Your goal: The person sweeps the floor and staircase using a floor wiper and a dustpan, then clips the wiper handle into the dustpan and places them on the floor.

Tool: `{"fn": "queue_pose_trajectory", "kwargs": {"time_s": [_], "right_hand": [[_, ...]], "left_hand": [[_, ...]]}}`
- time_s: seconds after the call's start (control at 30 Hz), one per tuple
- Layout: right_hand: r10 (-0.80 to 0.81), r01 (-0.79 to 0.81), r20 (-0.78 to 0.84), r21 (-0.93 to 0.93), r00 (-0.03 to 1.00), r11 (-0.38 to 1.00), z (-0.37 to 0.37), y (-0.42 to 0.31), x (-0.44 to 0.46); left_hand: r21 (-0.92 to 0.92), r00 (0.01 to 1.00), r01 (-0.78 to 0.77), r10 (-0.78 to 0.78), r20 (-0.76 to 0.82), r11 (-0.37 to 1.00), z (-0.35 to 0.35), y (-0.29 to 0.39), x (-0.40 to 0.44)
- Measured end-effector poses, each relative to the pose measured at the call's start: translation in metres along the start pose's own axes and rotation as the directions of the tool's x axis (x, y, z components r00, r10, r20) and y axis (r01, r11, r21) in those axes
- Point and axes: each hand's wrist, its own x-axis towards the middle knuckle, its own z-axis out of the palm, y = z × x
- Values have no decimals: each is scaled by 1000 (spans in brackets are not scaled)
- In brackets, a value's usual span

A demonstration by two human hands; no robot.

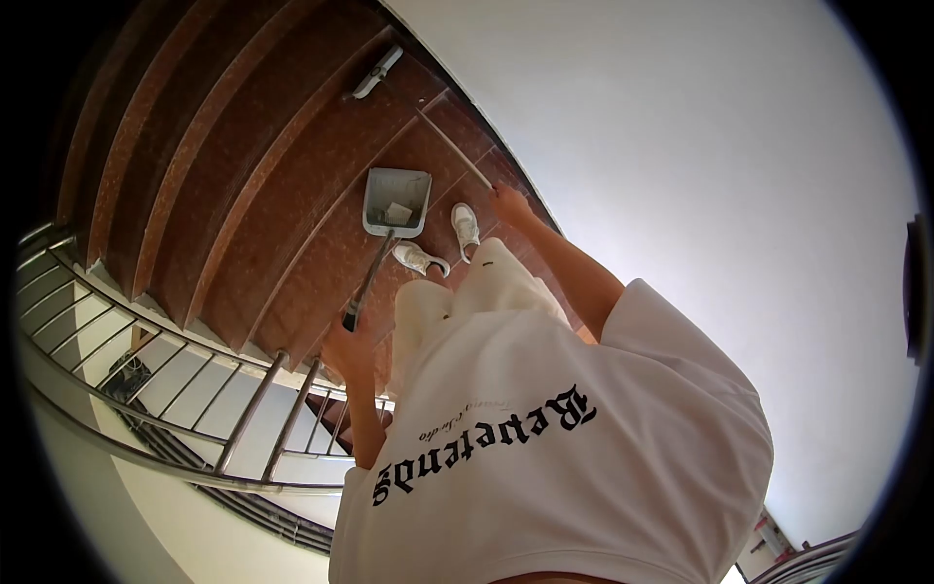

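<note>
My left hand point(348, 348) is closed around the top of the dark handle of a long-handled dustpan point(426, 200). The grey pan rests on the reddish-brown steps just ahead of my shoes, its inside facing up, with a pale flat scrap point(398, 213) in it. My right hand point(510, 207), near the white wall, grips the end of a broom point(377, 73). Its thin stick slants away up the stairs toward a light-coloured head lying against a step. The join between stick and head does not show clearly.
Curved stone stairs point(243, 185) rise ahead and to the left. A metal railing point(146, 404) bounds the left side, with a drop behind its bars. A white wall point(700, 146) runs close on the right. My white shoes point(465, 224) stand on a step behind the pan.
</note>
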Motion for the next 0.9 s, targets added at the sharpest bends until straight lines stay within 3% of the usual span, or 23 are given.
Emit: {"fn": "queue_pose_trajectory", "kwargs": {"time_s": [0.2, 0.4, 0.9], "right_hand": [[134, -133, 52, -36, 990, 990, -11, 46, -55], [124, -123, 58, -9, 991, 992, -30, 116, -148], [158, -158, 3, -35, 987, 987, -68, 139, -207]], "left_hand": [[9, 999, 33, -33, 38, 999, -13, 12, -2], [35, 997, 64, -66, 45, 997, -6, 1, -15], [25, 995, 85, -86, 57, 996, -10, 15, -12]]}}
